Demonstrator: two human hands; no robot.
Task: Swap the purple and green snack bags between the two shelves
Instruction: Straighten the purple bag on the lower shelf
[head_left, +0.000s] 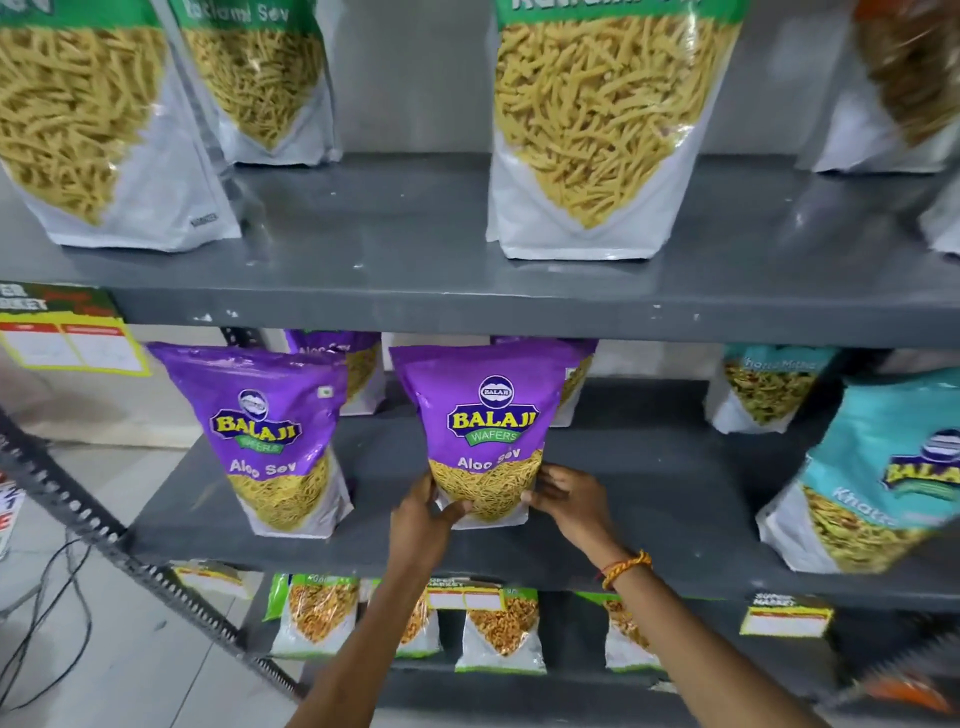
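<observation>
A purple Aloo Sev bag (491, 426) stands upright at the middle of the middle shelf (649, 499). My left hand (423, 512) grips its lower left corner and my right hand (563, 499) holds its lower right edge. Another purple bag (275, 436) stands to its left, and two more purple bags (358, 364) peek out behind. On the upper shelf (415, 249) stand green-topped sev bags: one at the left (88, 130), one behind it (260, 78), one at the centre right (602, 130).
Teal snack bags (878, 478) stand at the right of the middle shelf. Smaller green-edged bags (501, 631) line the bottom shelf. Price labels (784, 616) hang on the shelf fronts. A slotted metal upright (104, 535) and cables (47, 623) lie at the left.
</observation>
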